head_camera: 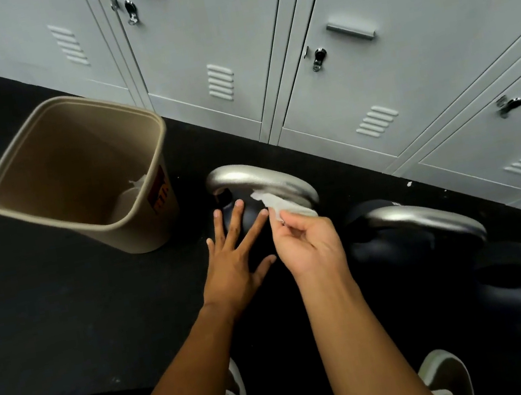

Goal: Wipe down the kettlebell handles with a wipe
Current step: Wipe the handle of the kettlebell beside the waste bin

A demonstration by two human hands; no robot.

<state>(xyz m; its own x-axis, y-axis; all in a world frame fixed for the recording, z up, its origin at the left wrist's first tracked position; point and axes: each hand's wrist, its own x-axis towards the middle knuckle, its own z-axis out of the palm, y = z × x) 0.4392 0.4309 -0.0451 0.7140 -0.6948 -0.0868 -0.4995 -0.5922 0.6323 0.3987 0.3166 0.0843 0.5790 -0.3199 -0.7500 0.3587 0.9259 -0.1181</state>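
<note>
The right hand pinches a white wipe against the silver handle just beyond its fingertips. Beside it, the left hand lies flat, fingers spread, on the black kettlebell body.

Kettlebell handles are seen as brushed metal, satin silver, smooth. Kettlebell bodies are coated black, slightly glossy. A thin white paper-like wipe is shown crumpled. The bin is made of matt tan plastic. Lockers are finished in painted grey metal, smooth. The floor is covered in matt black, finely textured rubber-like material.
</note>
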